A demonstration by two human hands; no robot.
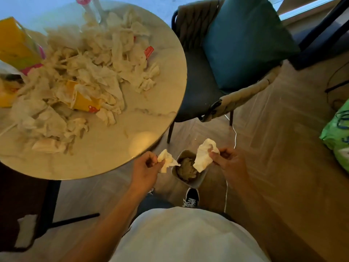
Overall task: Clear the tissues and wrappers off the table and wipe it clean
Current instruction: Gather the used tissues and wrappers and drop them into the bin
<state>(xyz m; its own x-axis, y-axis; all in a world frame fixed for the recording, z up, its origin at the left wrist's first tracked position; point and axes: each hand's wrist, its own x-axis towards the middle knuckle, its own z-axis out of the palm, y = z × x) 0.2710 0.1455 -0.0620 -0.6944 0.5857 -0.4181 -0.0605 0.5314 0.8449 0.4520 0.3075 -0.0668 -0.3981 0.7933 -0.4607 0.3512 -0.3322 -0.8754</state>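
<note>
A round marble table [105, 148] at the left carries a big heap of crumpled tissues [79, 76] mixed with yellow wrappers [85, 102] and a small red wrapper [148, 52]. Off the table's near right edge, my left hand [144, 167] pinches a crumpled white tissue [167, 160]. My right hand [229, 160] pinches a larger white tissue [204, 157]. Both tissues hang over a small bin [196, 183] on the floor, which holds several tissues.
A yellow tissue box [15, 44] stands at the table's far left. A dark chair [200, 87] with a teal cushion [245, 40] is right of the table. A white cable [234, 133] runs along the wooden floor, and a green bag [338, 137] lies at the right edge.
</note>
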